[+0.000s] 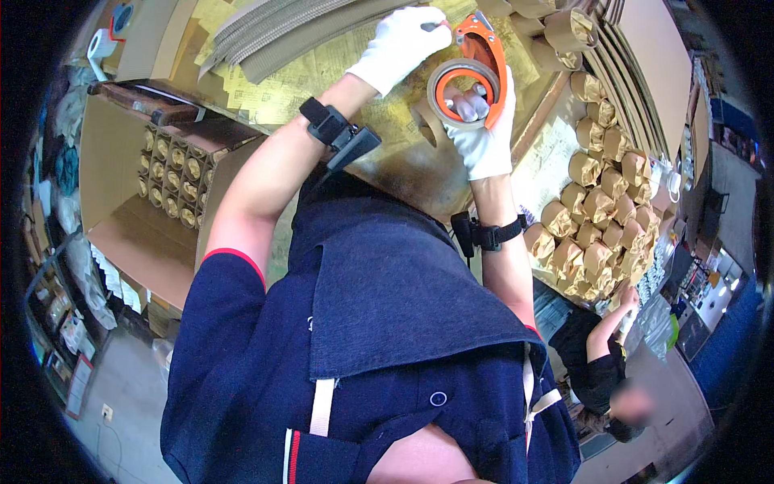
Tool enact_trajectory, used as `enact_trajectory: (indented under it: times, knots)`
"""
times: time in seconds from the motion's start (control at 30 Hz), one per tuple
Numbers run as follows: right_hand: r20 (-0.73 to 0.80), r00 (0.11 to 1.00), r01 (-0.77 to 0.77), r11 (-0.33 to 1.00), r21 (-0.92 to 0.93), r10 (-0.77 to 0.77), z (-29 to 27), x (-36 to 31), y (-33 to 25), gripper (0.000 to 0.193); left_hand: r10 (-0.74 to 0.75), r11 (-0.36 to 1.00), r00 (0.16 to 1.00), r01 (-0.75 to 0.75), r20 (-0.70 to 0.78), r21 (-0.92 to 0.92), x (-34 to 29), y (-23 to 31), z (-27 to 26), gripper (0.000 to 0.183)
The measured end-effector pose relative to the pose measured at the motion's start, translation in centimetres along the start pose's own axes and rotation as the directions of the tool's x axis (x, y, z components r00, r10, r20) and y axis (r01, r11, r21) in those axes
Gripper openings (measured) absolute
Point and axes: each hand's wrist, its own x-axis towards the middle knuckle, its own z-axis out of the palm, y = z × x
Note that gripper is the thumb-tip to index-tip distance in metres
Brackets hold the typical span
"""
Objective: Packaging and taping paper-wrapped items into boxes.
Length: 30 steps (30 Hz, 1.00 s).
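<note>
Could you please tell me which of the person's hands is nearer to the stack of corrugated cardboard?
Left. The left hand is beside the right end of the corrugated stack; the right hand is farther right, holding the orange tape dispenser.

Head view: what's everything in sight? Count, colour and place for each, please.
tape dispenser: one, orange, in right hand
tape roll: one, brownish, on the dispenser
table: one, yellowish papers, beneath hands
corrugated sheets: several, grey-brown, top
flat cardboard: several, brown, upper right
paper-wrapped pieces: many, tan, right
open box: one, brown, left
boxed pieces: over a dozen, tan, inside box
white roll: one, white, upper left
co-worker: one, dark clothing, lower right
apron: one, dark blue, centre
wrist straps: two, black, both wrists
left hand: one, white-gloved, beside dispenser
right hand: one, white-gloved, holding dispenser
</note>
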Motion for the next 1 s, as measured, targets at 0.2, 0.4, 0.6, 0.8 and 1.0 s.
enact_trajectory:
  times: [0.2,0.4,0.6,0.8,1.0]
  knots:
    - [-0.031,0.999,0.027,0.998,0.055,-0.026,-0.7,0.3,-0.1,0.04,0.128,0.911,0.985,-0.07,-0.118,0.407,2.2,-2.4,-4.7,0.033]
    - [-0.062,0.994,0.086,0.996,-0.011,-0.087,-1.1,0.9,-0.4,0.042,-0.17,0.626,0.865,0.465,0.473,-0.626,-1.8,-1.8,-1.1,0.034]
    - [0.001,0.993,0.116,0.986,-0.117,-0.117,-0.8,0.7,-0.1,0.033,-0.114,0.36,0.833,0.543,0.542,-0.759,-2.9,-1.5,1.2,0.036]
    - [0.039,0.985,0.17,0.943,-0.286,-0.166,-1.2,1.0,-0.1,0.038,-0.065,0.22,0.789,0.608,0.611,-0.763,-2.6,-1.0,1.3,0.042]
    - [0.035,0.983,0.185,0.946,-0.265,-0.183,-2.3,1.1,-0.3,0.042,-0.052,0.164,0.785,0.616,0.617,-0.77,-2.4,-1.4,2.0,0.042]
